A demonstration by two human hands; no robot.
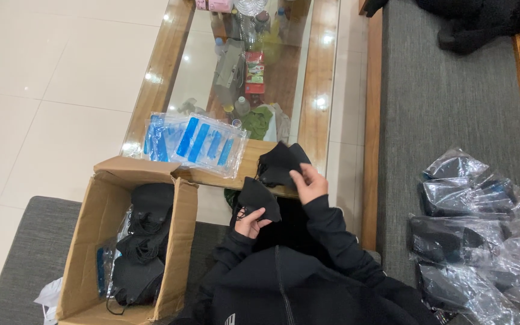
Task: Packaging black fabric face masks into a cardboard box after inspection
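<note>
My left hand [250, 222] grips one folded black face mask [259, 198] just below the table's near edge. My right hand [309, 182] rests its fingers on a small stack of black masks [279, 162] lying on the wooden rim of the glass-topped table [320, 72]. Both arms wear black sleeves. A pile of clear plastic sleeves with blue strips [196, 142] lies on the table to the left of the stack.
An open cardboard box [94, 235] holding several loose black masks stands on a grey cushion at lower left. On the grey sofa seat [446, 102] at right lie several bagged black masks [473, 235]. Bottles and packets show under the glass.
</note>
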